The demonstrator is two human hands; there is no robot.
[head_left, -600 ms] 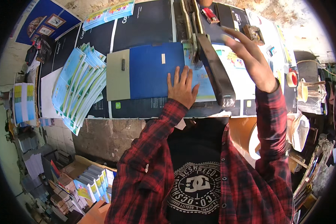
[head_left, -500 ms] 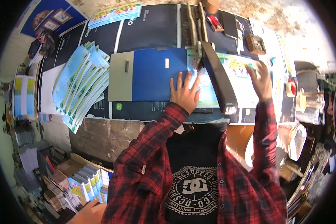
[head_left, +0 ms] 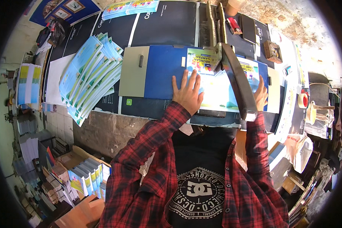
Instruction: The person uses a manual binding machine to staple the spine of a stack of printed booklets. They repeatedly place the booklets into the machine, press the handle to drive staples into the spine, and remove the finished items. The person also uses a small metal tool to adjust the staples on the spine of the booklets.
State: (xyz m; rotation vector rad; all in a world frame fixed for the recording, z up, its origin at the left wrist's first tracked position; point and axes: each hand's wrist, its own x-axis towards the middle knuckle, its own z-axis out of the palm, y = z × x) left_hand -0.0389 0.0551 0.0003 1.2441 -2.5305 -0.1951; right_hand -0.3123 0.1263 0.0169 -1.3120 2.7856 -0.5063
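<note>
A brightly printed cover sheet [head_left: 212, 93] lies across the blue board [head_left: 165, 72] on the table. My left hand [head_left: 188, 93] rests flat, fingers spread, over the sheet's left edge and the board. On the other side, my right hand [head_left: 260, 95] is at the sheet's right edge with its fingers stretched out, beyond the lever. A long dark lever arm [head_left: 237, 81] slants over the sheet between my hands. Its far end joins a metal mount [head_left: 218, 57], and its near end hangs by my right wrist.
A fanned pile of printed sheets [head_left: 91, 76] lies left. More sheets [head_left: 129, 9] are at the far edge. A wooden block [head_left: 273, 51], a red box [head_left: 234, 26] and a tape roll [head_left: 303, 100] sit right. Booklets fill a carton [head_left: 106, 167] at lower left.
My right hand has come down from above the right side to the sheet's right edge. The sheet now lies squarer under the lever, and blue board shows on its right. The view has shifted slightly.
</note>
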